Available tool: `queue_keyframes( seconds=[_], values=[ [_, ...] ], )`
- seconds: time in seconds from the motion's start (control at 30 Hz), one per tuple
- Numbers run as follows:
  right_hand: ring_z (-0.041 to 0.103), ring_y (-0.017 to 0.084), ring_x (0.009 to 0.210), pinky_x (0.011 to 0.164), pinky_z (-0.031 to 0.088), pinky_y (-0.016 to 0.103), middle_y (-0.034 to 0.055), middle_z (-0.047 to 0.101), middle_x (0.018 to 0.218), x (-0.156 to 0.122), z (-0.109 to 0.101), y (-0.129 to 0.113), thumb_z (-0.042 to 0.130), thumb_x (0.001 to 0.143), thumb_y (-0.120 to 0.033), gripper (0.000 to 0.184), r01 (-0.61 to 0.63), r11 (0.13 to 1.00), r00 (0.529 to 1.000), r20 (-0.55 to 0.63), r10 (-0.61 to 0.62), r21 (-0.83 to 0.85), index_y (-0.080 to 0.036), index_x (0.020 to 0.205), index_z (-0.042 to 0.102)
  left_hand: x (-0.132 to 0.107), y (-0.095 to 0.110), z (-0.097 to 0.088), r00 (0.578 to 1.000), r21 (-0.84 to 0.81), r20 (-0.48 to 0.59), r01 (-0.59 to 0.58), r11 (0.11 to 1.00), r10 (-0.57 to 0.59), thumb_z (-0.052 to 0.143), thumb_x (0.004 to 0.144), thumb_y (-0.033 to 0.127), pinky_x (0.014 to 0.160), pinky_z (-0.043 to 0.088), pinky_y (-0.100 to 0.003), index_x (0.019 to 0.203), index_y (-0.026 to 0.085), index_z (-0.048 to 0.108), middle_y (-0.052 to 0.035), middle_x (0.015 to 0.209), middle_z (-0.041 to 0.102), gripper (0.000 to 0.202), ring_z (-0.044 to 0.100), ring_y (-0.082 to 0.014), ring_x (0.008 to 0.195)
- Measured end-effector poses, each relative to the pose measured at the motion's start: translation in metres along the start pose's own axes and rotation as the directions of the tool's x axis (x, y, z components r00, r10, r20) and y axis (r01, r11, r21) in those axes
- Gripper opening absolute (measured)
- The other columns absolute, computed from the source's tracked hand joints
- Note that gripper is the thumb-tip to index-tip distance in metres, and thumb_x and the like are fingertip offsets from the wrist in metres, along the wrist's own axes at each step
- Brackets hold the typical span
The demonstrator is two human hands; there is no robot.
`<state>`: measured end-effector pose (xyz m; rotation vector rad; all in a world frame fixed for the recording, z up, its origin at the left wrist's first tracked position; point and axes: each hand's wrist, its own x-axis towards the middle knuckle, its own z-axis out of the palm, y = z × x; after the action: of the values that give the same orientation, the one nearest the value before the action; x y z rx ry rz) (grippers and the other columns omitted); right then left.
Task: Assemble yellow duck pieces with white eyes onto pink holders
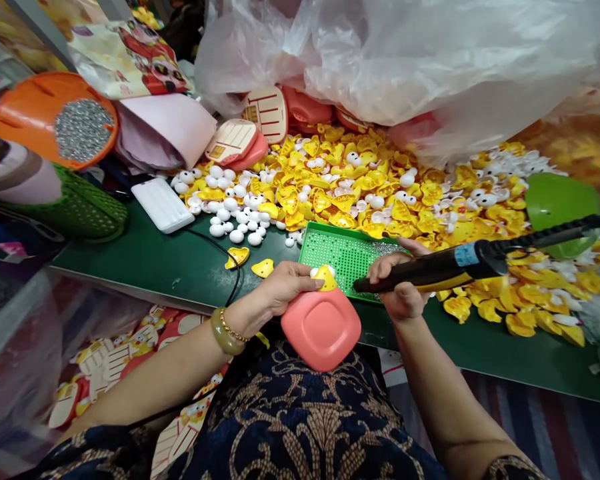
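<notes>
Between the thumb and fingers of my left hand (285, 287) is a coral plastic toy piece (323, 327), a rounded square with a yellow duck-like head (326, 280) and white eyes at its top. My right hand (397, 287) is wrapped round a black electric screwdriver (430, 268), its tip pointing left toward the yellow head, a short gap away. Behind both hands lies a green perforated tray (330, 250) with small screws (387, 249) at its right end, partly hidden by my right hand.
Yellow shells (350, 180) and white eye pieces (237, 213) are heaped along the green table (180, 267). An orange bowl (25, 110) of screws, a white power bank-like box (163, 203) and a green bowl (555, 200) stand around. Finished-looking pieces (115, 360) lie in a bag below left.
</notes>
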<state>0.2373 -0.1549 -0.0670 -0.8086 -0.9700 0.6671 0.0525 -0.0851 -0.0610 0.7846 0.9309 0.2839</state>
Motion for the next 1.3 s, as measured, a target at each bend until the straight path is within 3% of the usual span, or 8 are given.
queue_keyframes(
  seconds=[0.33,0.5,0.7,0.83,1.0,1.13,1.3],
  values=[
    [0.05,0.011,0.045,0.042,0.042,0.025,-0.0056,0.055,0.06,-0.003,-0.001,0.002,0.072,0.068,-0.042,0.055,-0.018,1.0,1.0,0.026,0.018,0.01,-0.026,0.117,0.055,0.0,0.001,0.001,1.0,0.013,0.002,-0.007,1.0,0.007,0.081,0.054,0.021,0.054,0.043,-0.025,0.063,0.009,0.065,-0.0065,0.063,0.064,0.022,0.058,-0.0149,0.059],
    [0.051,0.011,0.046,0.044,0.042,0.025,-0.0059,0.056,0.061,-0.002,0.001,0.003,0.073,0.067,-0.04,0.048,-0.03,1.0,0.999,0.029,0.029,0.01,-0.027,0.111,0.056,0.0,0.0,0.001,1.0,0.005,-0.001,-0.016,1.0,0.016,0.081,0.054,0.02,0.053,0.042,-0.024,0.064,0.009,0.066,-0.0058,0.062,0.063,0.022,0.056,-0.0136,0.057],
    [0.048,0.012,0.044,0.047,0.042,0.028,-0.0062,0.053,0.058,0.015,0.02,-0.034,0.071,0.066,-0.048,0.051,0.089,0.995,0.996,-0.036,-0.087,0.035,-0.025,0.11,0.058,-0.003,0.002,0.003,1.0,-0.007,0.011,0.003,1.0,-0.003,0.078,0.053,0.02,0.05,0.039,-0.023,0.064,0.008,0.065,-0.0046,0.06,0.061,0.02,0.052,-0.0104,0.05],
    [0.048,0.012,0.041,0.045,0.041,0.028,-0.0071,0.051,0.056,0.023,0.04,-0.05,0.071,0.064,-0.054,0.056,0.154,0.985,0.988,-0.018,-0.153,0.078,-0.027,0.112,0.058,-0.003,0.002,0.004,1.0,0.023,-0.014,0.001,1.0,-0.001,0.075,0.054,0.019,0.046,0.033,-0.021,0.056,0.011,0.058,-0.0001,0.052,0.055,0.019,0.046,-0.008,0.044],
    [0.046,0.012,0.043,0.047,0.041,0.028,-0.0073,0.046,0.056,0.025,0.055,-0.044,0.069,0.066,-0.056,0.056,0.135,0.99,0.991,0.008,-0.136,0.048,-0.029,0.113,0.055,-0.002,0.0,0.004,0.999,0.055,-0.018,-0.04,0.998,0.041,0.074,0.052,0.02,0.044,0.027,-0.021,0.052,0.013,0.053,0.0031,0.049,0.049,0.022,0.04,-0.0063,0.041],
    [0.045,0.012,0.042,0.045,0.04,0.028,-0.0073,0.044,0.057,0.024,0.056,-0.038,0.066,0.067,-0.06,0.055,0.106,0.994,0.993,0.057,-0.105,-0.007,-0.035,0.114,0.052,-0.002,0.001,0.005,0.999,0.046,-0.017,-0.043,0.998,0.044,0.075,0.051,0.022,0.045,0.028,-0.021,0.053,0.012,0.055,0.0027,0.049,0.05,0.022,0.041,-0.0066,0.043],
    [0.047,0.012,0.043,0.045,0.04,0.027,-0.0067,0.047,0.058,0.024,0.056,-0.033,0.069,0.066,-0.057,0.056,0.1,0.995,0.993,0.06,-0.101,0.021,-0.032,0.114,0.054,-0.002,0.001,0.005,0.999,0.041,-0.013,-0.047,0.998,0.047,0.074,0.052,0.021,0.044,0.027,-0.021,0.054,0.012,0.058,0.0017,0.049,0.053,0.019,0.041,-0.0063,0.042]
  ],
)
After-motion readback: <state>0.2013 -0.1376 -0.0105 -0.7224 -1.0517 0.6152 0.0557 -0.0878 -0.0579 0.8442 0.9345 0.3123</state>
